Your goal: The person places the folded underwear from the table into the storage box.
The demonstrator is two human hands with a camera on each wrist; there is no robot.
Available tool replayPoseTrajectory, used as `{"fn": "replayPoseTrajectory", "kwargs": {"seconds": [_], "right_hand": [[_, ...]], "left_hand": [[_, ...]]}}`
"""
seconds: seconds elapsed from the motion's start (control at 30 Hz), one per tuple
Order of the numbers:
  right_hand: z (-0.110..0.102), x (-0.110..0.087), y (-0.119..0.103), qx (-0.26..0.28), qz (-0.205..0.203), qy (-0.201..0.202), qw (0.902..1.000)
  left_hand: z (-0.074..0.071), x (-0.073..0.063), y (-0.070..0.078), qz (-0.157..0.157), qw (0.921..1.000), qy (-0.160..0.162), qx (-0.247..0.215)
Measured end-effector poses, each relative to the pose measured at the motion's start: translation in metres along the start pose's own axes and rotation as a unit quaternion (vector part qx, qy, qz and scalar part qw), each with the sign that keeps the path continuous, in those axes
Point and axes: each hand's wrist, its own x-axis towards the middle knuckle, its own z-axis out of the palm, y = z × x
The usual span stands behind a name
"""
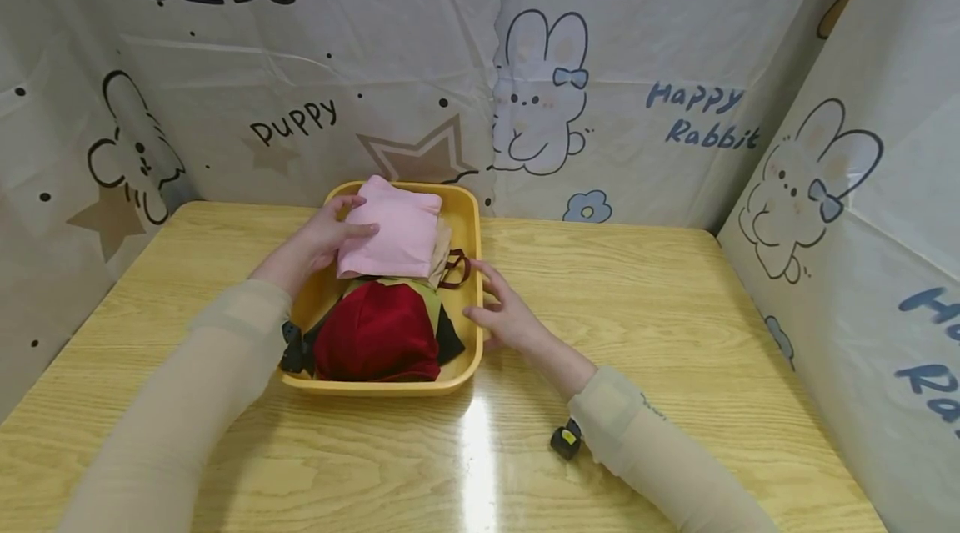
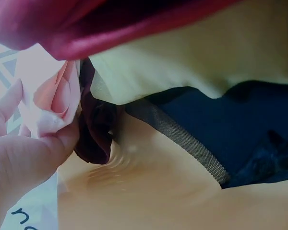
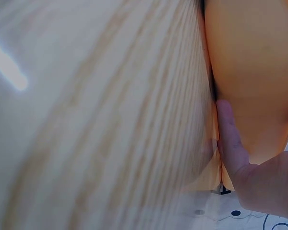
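Note:
A yellow plastic bin (image 1: 470, 349) stands on the wooden table, holding folded clothing. Folded pink cloth (image 1: 397, 228) lies at its far end, and my left hand (image 1: 322, 233) grips this by its left side. In the left wrist view, the thumb and fingers of the left hand (image 2: 29, 148) sit around the pink folds. Nearer me in the bin is a dark red cap-like piece (image 1: 375, 333), over olive and black fabric. My right hand (image 1: 513, 316) touches the bin's right outer wall; the right wrist view shows a straight digit along the orange-looking wall (image 3: 252, 72).
A dark red strap loop (image 1: 455, 269) and beige cloth (image 1: 441, 249) lie beside the pink cloth. Black items (image 1: 296, 349) fill the near left corner. A small black object with a yellow mark (image 1: 566, 439) is near the right sleeve. Printed sheets (image 1: 420, 57) hang behind the table.

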Motion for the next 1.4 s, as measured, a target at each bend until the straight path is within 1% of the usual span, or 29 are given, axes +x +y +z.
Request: {"fn": "replayPoseTrajectory", "kwargs": {"seconds": [0.13,0.23,0.37,0.43,0.57,0.7,0.8,0.87,1.0,1.1,1.17,1.27,1.4], "right_hand": [[0.0,0.0,0.0,-0.001,0.0,0.003,1.0],[0.0,0.0,0.001,-0.004,0.001,0.005,1.0],[0.0,0.0,0.0,-0.007,0.002,0.006,1.0],[0.0,0.0,-0.001,-0.008,0.004,0.005,0.9999],[-0.001,0.002,0.001,-0.012,0.005,0.003,0.9999],[-0.003,0.007,0.009,-0.011,0.007,0.012,0.9998],[-0.004,0.011,0.015,-0.013,0.01,0.024,0.9996],[-0.005,0.012,0.015,-0.016,0.01,0.029,0.9994],[-0.006,0.011,0.012,-0.04,0.002,0.025,0.9989],[-0.01,0.009,0.008,-0.077,-0.003,0.016,0.9969],[-0.014,0.007,0.006,-0.097,-0.003,0.014,0.9952],[-0.021,0.001,0.002,-0.133,-0.016,0.017,0.9908],[-0.035,-0.012,-0.007,-0.181,-0.038,0.021,0.9825]], "left_hand": [[0.0,0.0,-0.001,-0.002,0.9998,0.001,0.017],[-0.001,-0.001,-0.001,0.002,0.9989,0.002,0.047],[-0.001,-0.002,-0.001,0.016,0.9957,0.002,0.091],[-0.001,-0.002,-0.001,0.02,0.9944,0.001,0.104],[-0.002,-0.003,0.002,0.016,0.9935,-0.001,0.113],[-0.002,-0.005,0.006,0.009,0.9929,-0.005,0.118],[-0.001,-0.008,0.011,0.015,0.9922,-0.004,0.124],[-0.002,-0.011,0.013,0.025,0.9918,-0.002,0.125],[-0.002,-0.017,0.02,0.041,0.9914,0.016,0.123],[-0.003,-0.021,0.026,0.053,0.9913,0.027,0.117],[-0.003,-0.024,0.03,0.064,0.9904,0.026,0.12],[-0.001,-0.03,0.036,0.084,0.988,0.021,0.128],[0.003,-0.042,0.043,0.108,0.9819,0.023,0.153]]}}
